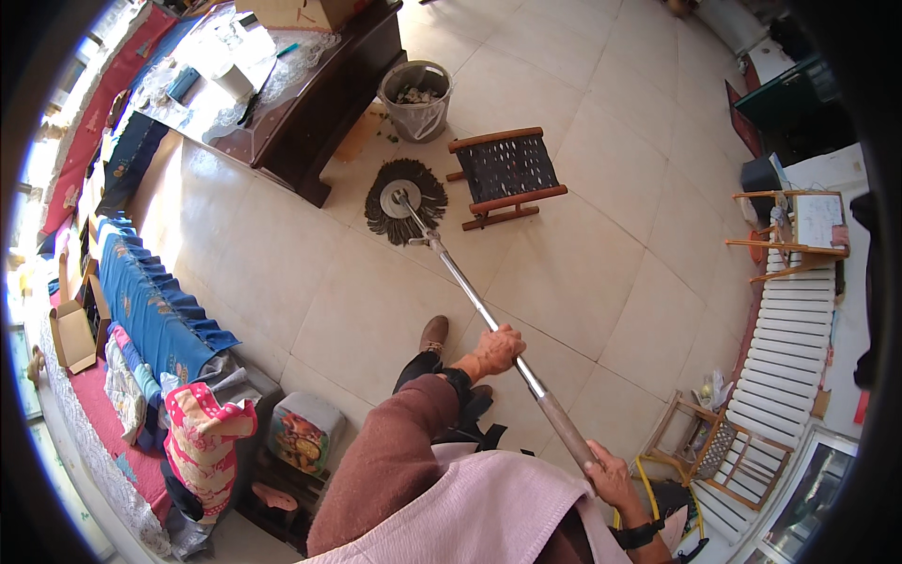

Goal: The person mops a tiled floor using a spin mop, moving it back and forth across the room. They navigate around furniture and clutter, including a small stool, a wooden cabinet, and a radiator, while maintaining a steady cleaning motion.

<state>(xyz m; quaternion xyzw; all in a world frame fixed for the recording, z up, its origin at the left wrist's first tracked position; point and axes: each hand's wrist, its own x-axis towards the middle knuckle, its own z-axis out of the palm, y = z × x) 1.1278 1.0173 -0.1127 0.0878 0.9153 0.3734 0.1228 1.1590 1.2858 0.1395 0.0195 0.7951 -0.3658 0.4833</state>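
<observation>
A round string mop [406, 201] with dark strands lies spread on the tiled floor, its pole running down towards me. My left hand [499, 348] is closed around the metal middle of the pole. Lower on the right, my right hand [607, 471] grips the brownish sleeve near the pole's upper end. Beside the mop head, on its right, stands a low folding stool [511, 169] with a woven dark seat. Behind the mop is a grey bin [416, 101] with a plastic liner and scraps inside. Small green bits lie on the floor left of the bin.
A dark wooden desk [331, 106] stands at the upper left. Left are a sofa with a blue cover [158, 285] and a stool with a printed cover [303, 430]. A white radiator [775, 359], wooden chairs and a yellow-framed item line the right side.
</observation>
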